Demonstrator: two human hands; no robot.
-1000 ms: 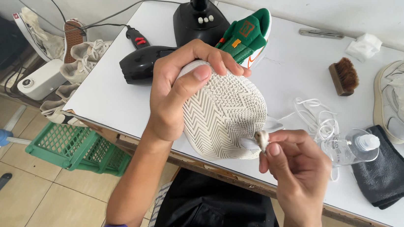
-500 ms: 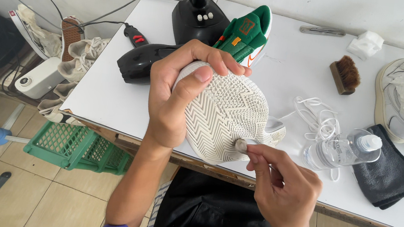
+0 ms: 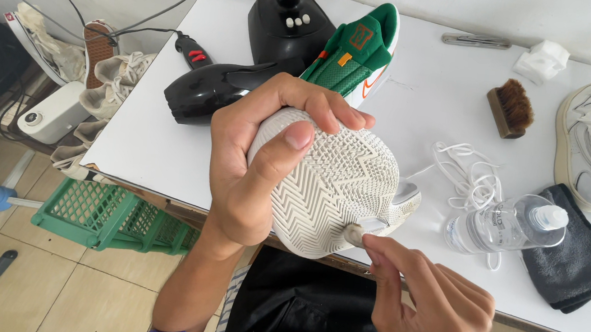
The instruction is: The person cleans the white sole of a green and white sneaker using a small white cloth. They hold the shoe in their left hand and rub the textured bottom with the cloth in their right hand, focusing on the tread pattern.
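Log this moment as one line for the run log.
left hand grips sneaker sole-up | right hand presses small tool on sole edge | water bottle beside

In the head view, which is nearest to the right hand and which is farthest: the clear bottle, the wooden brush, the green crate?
Measured from the right hand:
1. Clear bottle, lying on the table just above and to the right of the hand.
2. Wooden brush, farther back on the table, straight beyond the bottle.
3. Green crate, on the floor at the left, past the left arm.

Left hand clenched, thumb up — right hand pinched, knuckles raised.
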